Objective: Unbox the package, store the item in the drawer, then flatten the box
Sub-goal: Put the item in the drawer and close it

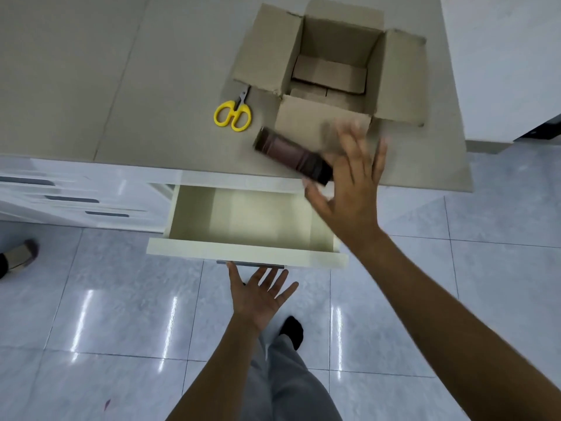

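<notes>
An open cardboard box [331, 56] stands on the beige tabletop [121, 86], flaps spread, with only smaller cardboard pieces inside. A dark brown cylindrical item [291, 158] lies on the tabletop near the front edge, just before the box. My right hand [349, 183] hovers at the item's right end, fingers spread and blurred; the thumb is close to the item's dark cap. Below the table edge a cream drawer [249, 253] is pulled out, with nothing inside. My left hand [258, 296] is open, palm up, just under the drawer's front handle.
Yellow-handled scissors [233, 112] lie left of the box. White drawer fronts [69, 197] with dark slots sit to the left. Glossy tiled floor [106, 329] is below, with another person's foot [18, 256] at the far left and my own leg [285, 375].
</notes>
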Tool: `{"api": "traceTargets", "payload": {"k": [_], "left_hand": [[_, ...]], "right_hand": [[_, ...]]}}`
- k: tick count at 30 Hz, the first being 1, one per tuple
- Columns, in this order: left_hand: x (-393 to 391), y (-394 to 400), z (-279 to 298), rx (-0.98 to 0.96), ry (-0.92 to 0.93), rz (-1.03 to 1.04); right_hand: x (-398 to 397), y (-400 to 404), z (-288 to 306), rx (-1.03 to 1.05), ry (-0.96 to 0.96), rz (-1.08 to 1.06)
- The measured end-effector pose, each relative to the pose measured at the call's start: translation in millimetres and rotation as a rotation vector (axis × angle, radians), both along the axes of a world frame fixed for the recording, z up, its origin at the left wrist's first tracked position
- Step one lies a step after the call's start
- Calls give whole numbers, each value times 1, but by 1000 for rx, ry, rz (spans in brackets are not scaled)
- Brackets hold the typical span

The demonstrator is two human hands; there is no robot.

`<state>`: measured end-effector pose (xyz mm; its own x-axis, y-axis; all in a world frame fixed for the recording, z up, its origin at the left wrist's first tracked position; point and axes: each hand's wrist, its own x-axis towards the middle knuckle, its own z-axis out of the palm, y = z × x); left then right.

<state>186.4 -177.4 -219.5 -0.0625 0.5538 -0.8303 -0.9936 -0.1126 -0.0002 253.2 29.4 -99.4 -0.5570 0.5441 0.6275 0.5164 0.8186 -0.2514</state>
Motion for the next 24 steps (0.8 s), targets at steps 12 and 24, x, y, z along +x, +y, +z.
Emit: {"api": "traceTargets", "payload": {"k": [12,24], "left_hand": [[0,-10,-4,1,-49,-26],[-4,-11,5,-75,-4,-86]], "right_hand": [[14,-44,-74,-860,-464,-69],[-2,-30,-85,-896,-799,-84]]}}
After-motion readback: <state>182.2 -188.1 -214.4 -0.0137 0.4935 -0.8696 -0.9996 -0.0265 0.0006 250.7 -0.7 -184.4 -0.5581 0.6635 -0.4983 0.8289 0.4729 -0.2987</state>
